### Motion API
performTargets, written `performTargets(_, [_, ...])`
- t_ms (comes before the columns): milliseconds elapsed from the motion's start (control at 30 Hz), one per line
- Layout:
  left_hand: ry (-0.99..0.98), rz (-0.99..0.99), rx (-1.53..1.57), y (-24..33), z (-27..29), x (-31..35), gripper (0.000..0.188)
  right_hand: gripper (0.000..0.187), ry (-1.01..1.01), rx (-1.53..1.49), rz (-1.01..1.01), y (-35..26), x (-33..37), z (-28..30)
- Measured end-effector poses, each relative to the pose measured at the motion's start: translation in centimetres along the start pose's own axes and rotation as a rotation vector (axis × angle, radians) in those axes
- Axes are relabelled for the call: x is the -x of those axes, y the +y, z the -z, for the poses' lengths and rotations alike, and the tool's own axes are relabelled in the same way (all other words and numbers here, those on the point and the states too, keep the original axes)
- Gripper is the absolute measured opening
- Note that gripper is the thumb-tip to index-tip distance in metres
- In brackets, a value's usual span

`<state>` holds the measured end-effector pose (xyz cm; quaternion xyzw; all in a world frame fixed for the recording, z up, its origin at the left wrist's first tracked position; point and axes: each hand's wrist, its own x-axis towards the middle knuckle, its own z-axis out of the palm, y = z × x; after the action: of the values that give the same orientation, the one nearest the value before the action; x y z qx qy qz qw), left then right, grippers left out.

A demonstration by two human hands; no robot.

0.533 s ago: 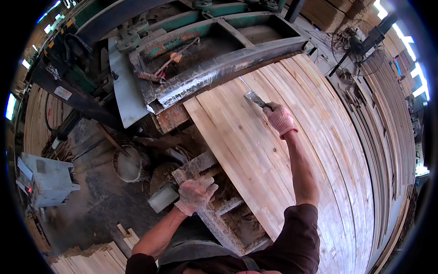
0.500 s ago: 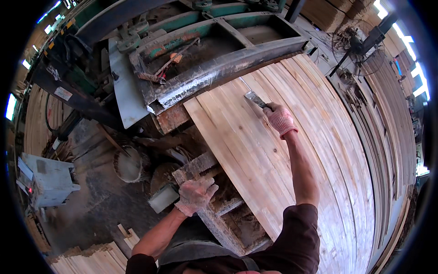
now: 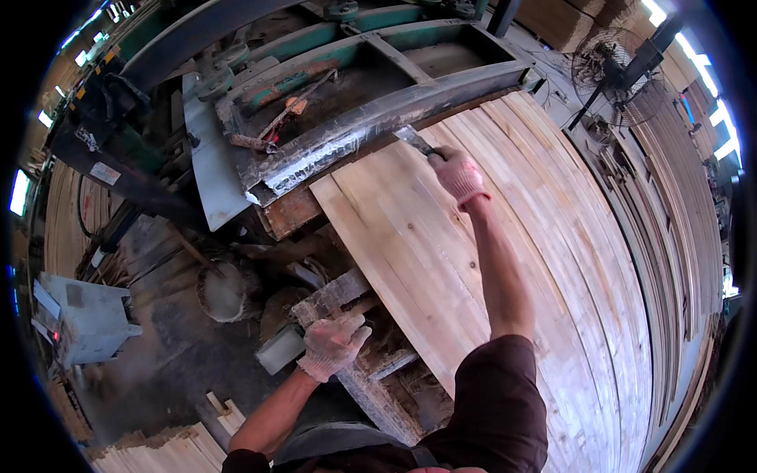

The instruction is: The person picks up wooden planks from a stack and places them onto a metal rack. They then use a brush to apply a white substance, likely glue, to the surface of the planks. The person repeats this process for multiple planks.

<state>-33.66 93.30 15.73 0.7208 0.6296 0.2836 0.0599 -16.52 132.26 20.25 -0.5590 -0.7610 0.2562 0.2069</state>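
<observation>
My right hand (image 3: 460,175), in a pinkish knit glove, is closed round the handle of a scraper (image 3: 413,141) with a flat metal blade. The blade is over the far edge of a wide panel of pale wood strips (image 3: 418,260), close to the dark metal beam. Whether it touches the wood I cannot tell. My left hand (image 3: 334,347), gloved too, holds nothing; its fingers are partly bent and apart. It hovers left of the panel, over a crusted frame (image 3: 374,398) and beside a grey box-like part (image 3: 279,350).
A metal press frame (image 3: 355,134) borders the panel's far side, with an orange-handled tool (image 3: 295,106) lying in it. At left are a bucket (image 3: 221,292) with a stick in it and a grey machine box (image 3: 85,319). Stacked boards (image 3: 670,229) and a fan (image 3: 615,75) are at right.
My right hand has moved away from me and slightly left, carrying the scraper to the panel's far edge. My left hand has shifted only slightly.
</observation>
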Motion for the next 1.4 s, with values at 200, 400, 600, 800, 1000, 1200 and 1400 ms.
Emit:
performTargets(200, [0.011,-0.003,0.008,0.1,0.2,-0.3,0.022,0.039,-0.061,0.03,-0.196,4.3,3.5,4.3])
performTargets(400, [-0.031,-0.009,-0.037,0.3,0.2,-0.5,0.019,0.039,-0.04,-0.004,-0.161,5.3,1.5,3.1])
performTargets(600, [-0.045,-0.031,-0.059,0.4,0.1,-0.7,0.02,0.04,-0.031,-0.038,-0.131,2.9,-1.0,2.0])
performTargets(800, [-0.02,0.014,-0.023,0.9,0.0,-0.7,0.02,0.039,-0.056,-0.009,-0.102,6.3,3.3,3.7])
performTargets(1000, [-0.048,0.049,-0.001,1.2,0.4,-0.9,0.018,0.039,-0.115,-0.03,-0.191,5.4,2.7,4.1])
performTargets(1200, [-0.083,0.021,-0.014,1.1,-0.1,-1.3,0.018,0.038,-0.037,-0.057,-0.119,4.9,-2.0,1.8])
performTargets(1400, [-0.143,0.052,-0.037,1.0,0.0,-1.2,0.022,0.049,0.206,-0.103,-0.144,8.0,-2.0,6.4])
